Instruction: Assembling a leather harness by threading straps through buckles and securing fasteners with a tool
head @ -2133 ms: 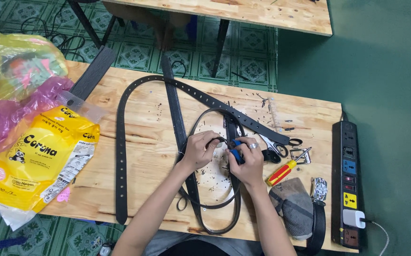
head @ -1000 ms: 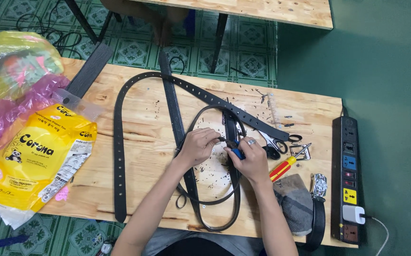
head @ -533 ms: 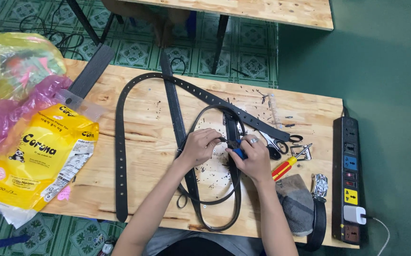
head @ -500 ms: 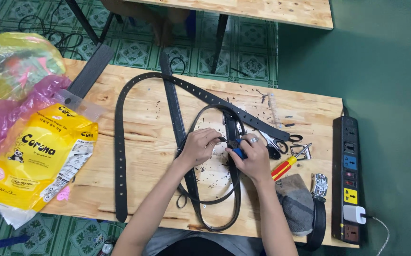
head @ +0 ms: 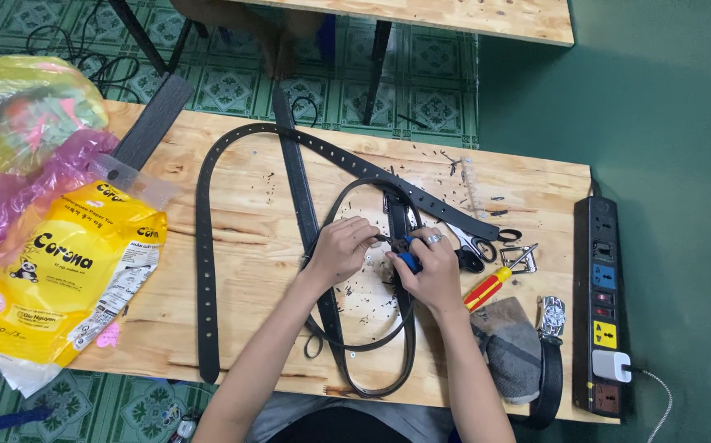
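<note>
Near the middle of the tabletop, toward its near edge: a narrow black belt (head: 405,246), pinched by the left hand (head: 341,248) with fingers curled down on the strap. Right hand (head: 426,275) closed around a blue-handled tool (head: 407,261), tip pressed to the same strap just beside the left fingertips; hands nearly touching. Against the earlier frames, little changed: both hands in the same spot over the belt, only drawn slightly closer together, everything else on the wood unmoved. Around the belt, small dark punchings scattered over the wood. Just right of the right hand, scissors (head: 469,243), a red-and-yellow screwdriver (head: 487,289) and a metal buckle (head: 519,258). Farther out, a long black belt (head: 203,271) looping from the near edge up toward the far edge. By the near right corner, a grey cloth (head: 510,344) and a wristwatch (head: 551,316). Along the right edge, a long black power strip (head: 600,303) with a white plug. At the left edge, a yellow plastic package (head: 60,279), rectangular, with dark lettering and a white label panel; beyond it, pink and yellow plastic bags (head: 19,148).
</note>
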